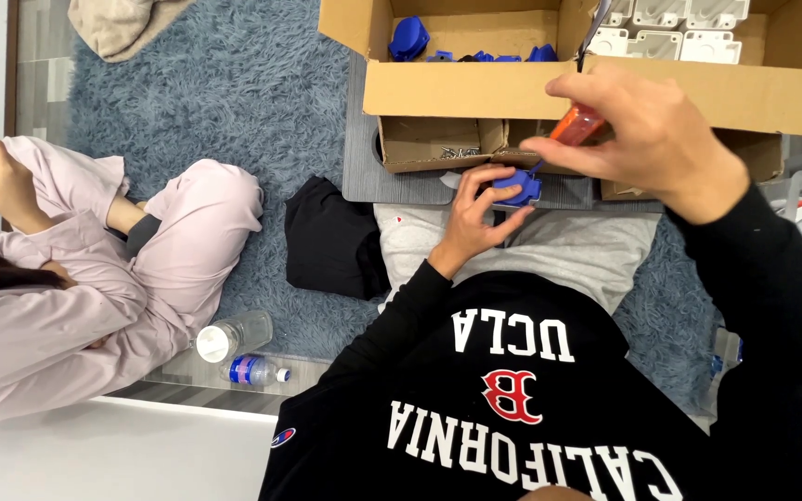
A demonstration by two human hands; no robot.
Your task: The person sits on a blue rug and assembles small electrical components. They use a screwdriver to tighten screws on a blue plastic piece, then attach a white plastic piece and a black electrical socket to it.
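A small blue plastic part (516, 188) is gripped in the left hand (473, 218), with the fingers curled closed around it, just above the lap and in front of a grey board (401, 172). A screwdriver with an orange handle (575, 125) is clasped in the right hand (647, 139), the fingers being closed around the handle; its shaft is angled downward to the left, and the tip is set against the blue part. Directly beyond the hands, a large cardboard box (466, 88) is positioned, divided into compartments: further blue parts (410, 39) are contained in the left compartment and white plastic housings (679, 28) in the right. Below its front wall, a smaller cardboard tray (424, 144) holding a few loose screws (457, 151) is located. A shaggy blue-grey rug (262, 102) covers the floor. On the left, a second person in pale pink clothing (95, 278) is seated, and a phone is held in that person's raised hand. Near that person, a capped clear jar (231, 338) and a small water bottle (254, 371) are lying on their sides.
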